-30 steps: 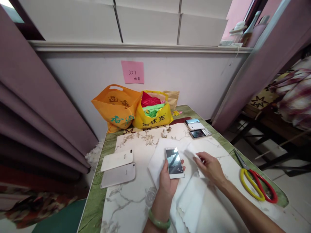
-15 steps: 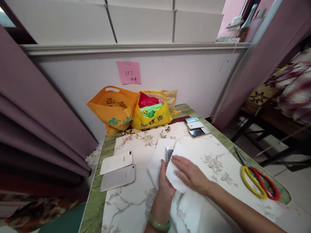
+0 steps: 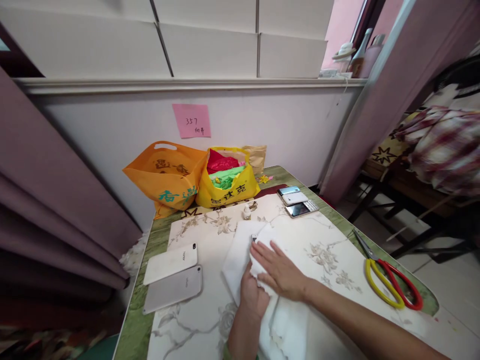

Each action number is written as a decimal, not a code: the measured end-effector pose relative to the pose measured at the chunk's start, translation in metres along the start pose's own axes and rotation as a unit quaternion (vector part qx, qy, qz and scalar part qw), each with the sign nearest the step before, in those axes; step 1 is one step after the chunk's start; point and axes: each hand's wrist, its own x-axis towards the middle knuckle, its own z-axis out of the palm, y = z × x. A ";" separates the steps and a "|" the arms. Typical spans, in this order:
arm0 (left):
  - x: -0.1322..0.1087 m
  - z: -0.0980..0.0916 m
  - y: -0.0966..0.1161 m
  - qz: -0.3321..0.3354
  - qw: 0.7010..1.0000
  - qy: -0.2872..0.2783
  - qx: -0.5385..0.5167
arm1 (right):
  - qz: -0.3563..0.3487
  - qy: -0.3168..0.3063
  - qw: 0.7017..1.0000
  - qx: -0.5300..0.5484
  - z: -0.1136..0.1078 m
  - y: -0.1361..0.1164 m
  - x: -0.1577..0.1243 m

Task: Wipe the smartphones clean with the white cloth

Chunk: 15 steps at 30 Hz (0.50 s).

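My left hand (image 3: 253, 295) is closed around a phone (image 3: 254, 238), of which only a small top corner shows above the fingers. A white cloth (image 3: 258, 272) with zigzag edges covers the rest of the phone. My right hand (image 3: 281, 270) lies flat over the cloth with its fingers spread, pressing it against the phone. More white cloth (image 3: 234, 255) spreads beneath both hands on the table. Left of them lie a white phone (image 3: 170, 263) and a silver-grey phone (image 3: 173, 290), backs up, side by side and touching.
Several phones (image 3: 295, 198) lie together at the back right. Scissors (image 3: 382, 275) with red and yellow handles rest near the right edge. A small white bottle (image 3: 246, 212) stands behind the hands. At the back are an orange bag (image 3: 165, 175) and a filled yellow bag (image 3: 228, 192).
My right hand has shifted left over the phone, and its fingers have spread. Less of the phone shows now. The left fingers have closed more around it. The camera view has shifted slightly.
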 end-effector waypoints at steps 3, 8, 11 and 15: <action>-0.001 0.004 0.001 -0.030 1.000 0.002 -0.003 | 0.163 0.017 0.986 -0.013 -0.001 0.009 0.006; 0.000 0.005 -0.001 -0.020 1.000 0.005 -0.005 | -0.008 -0.006 1.000 -0.001 0.001 0.014 0.003; 0.003 0.003 -0.003 -0.026 1.000 0.004 -0.006 | 0.104 0.022 0.994 -0.008 0.002 0.018 0.003; 0.004 -0.001 -0.004 -0.004 0.999 0.051 0.014 | 0.093 0.037 0.995 -0.017 0.003 0.015 0.003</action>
